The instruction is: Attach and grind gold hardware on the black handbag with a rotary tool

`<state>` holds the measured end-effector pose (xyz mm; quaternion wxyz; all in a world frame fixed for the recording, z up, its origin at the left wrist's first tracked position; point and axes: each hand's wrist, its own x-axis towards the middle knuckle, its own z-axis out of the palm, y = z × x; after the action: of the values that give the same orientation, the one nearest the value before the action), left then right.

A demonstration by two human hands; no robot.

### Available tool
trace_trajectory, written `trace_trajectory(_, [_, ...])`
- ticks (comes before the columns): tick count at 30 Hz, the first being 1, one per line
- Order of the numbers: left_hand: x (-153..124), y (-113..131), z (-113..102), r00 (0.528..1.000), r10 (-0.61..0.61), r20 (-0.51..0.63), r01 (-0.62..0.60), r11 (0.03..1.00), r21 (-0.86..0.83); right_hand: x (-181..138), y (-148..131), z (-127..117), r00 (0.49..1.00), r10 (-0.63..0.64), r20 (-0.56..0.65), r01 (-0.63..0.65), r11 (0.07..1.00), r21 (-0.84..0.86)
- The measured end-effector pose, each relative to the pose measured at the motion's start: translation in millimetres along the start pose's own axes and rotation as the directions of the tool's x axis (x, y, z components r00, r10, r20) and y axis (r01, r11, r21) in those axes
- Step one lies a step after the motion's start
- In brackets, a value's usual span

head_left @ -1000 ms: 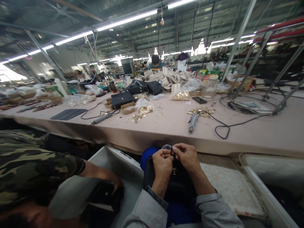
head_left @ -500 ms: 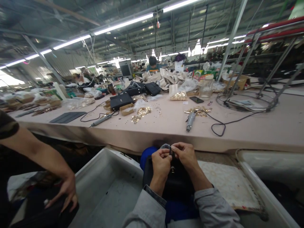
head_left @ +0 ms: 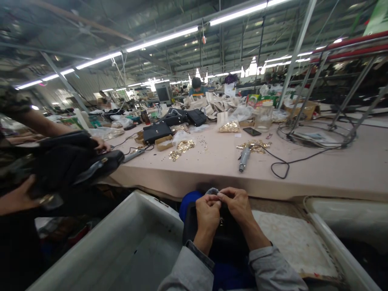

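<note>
A black bag (head_left: 230,238) with a small gold-coloured fitting (head_left: 222,222) rests in front of me over something blue. Above its upper part, my left hand (head_left: 209,214) and my right hand (head_left: 238,204) meet with fingertips pinched together. What they pinch is small and mostly covered by the fingers. A greyish, plastic-looking wrapped piece (head_left: 212,190) shows just beyond the fingertips. Part of the bag is hidden under my hands and wrists.
A co-worker's arms at left hold a black bag (head_left: 66,165). A white bin (head_left: 142,238) stands beside me. On the table (head_left: 182,173) lie an electric screwdriver (head_left: 244,158), gold metal pieces (head_left: 185,145), a phone (head_left: 252,131) and black bags (head_left: 157,131). A wire stand (head_left: 318,137) is at right.
My hands have come closer together at the fingertips, covering the dark strip that showed between them. The co-worker's arm has risen from beside the bin, and a black bag is now lifted at table height.
</note>
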<state>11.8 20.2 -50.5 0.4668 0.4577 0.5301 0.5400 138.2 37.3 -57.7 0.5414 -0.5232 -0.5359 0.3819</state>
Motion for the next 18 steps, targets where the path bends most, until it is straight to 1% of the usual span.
trace_trajectory(2, [0, 0, 1, 1.000, -0.002, -0.022, 0.003, 0.999, 0.035, 0, 0, 0, 1.000, 0.008, 0.007, -0.008, 1.000, -0.006])
trace_trajectory(4, [0, 0, 2, 1.000, 0.005, -0.013, -0.004, 0.999, 0.049, 0, 0, -1, 1.000, 0.015, 0.008, -0.015, 1.000, -0.017])
trace_trajectory(8, [0, 0, 4, 0.995, 0.035, 0.095, -0.038, 0.999, 0.030, 0, -1, -4, 0.999, -0.008, -0.032, 0.007, 1.000, -0.017])
trace_trajectory(10, [2, -2, 6, 0.991, 0.052, 0.120, -0.057, 0.998, 0.033, -1, 0, -5, 0.998, -0.021, -0.062, 0.020, 1.000, -0.017])
trace_trajectory(14, [9, -6, 12, 0.993, 0.092, 0.076, -0.095, 0.994, 0.045, 0, 10, -6, 0.993, 0.008, -0.115, -0.011, 1.000, -0.025])
trace_trajectory(18, [18, -8, 16, 0.998, 0.017, 0.068, -0.018, 0.999, 0.028, 7, 22, -4, 0.987, 0.071, -0.144, -0.077, 0.996, -0.034])
